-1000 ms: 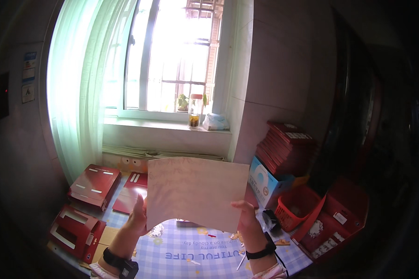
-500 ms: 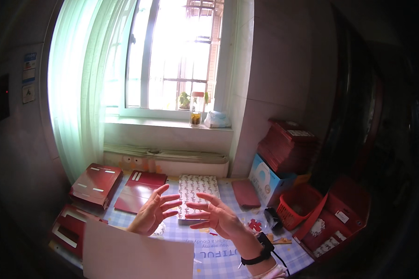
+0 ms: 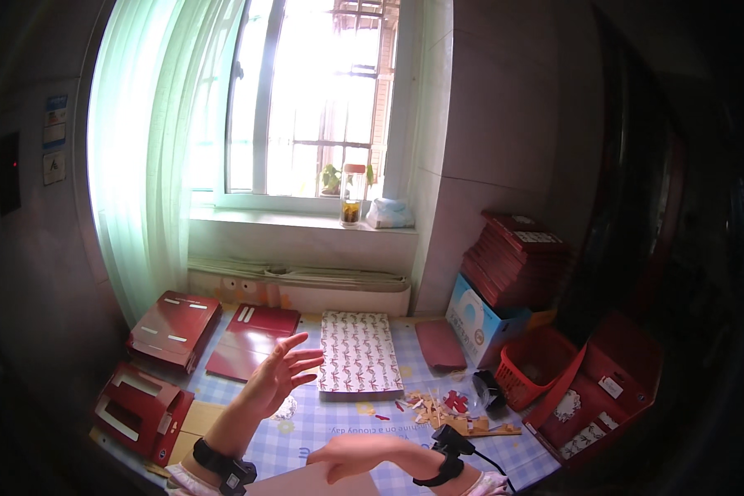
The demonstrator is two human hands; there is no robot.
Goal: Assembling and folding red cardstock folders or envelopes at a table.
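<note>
Low in the view, my right hand (image 3: pixel 355 453) bends down over a plain white sheet (image 3: pixel 293 484) at the bottom edge. Its thumb side lies against the sheet and seems to grip it; the remaining fingers are partly hidden. My left hand (image 3: pixel 283 376) is raised over the table, palm turned inward, fingers apart and holding nothing. Just beyond it lies a flat white box (image 3: pixel 360 351) with a red and dark bow-like print. A dark red folder-like panel (image 3: pixel 252 339) with two light strips is left of that box.
Red boxes (image 3: pixel 174 331) sit at the left, one with cut-out windows (image 3: pixel 136 409). Wooden bits (image 3: pixel 426 409) and a clear bag (image 3: pixel 463 393) lie right, by a red basket (image 3: pixel 531 368), an open red box (image 3: pixel 608 388), a blue-white carton (image 3: pixel 471 322) and stacked red boxes (image 3: pixel 517 256).
My right hand has come down and toward me onto the sheet. The sheet has shifted from lower left to the bottom middle and shows less. My left hand stays raised.
</note>
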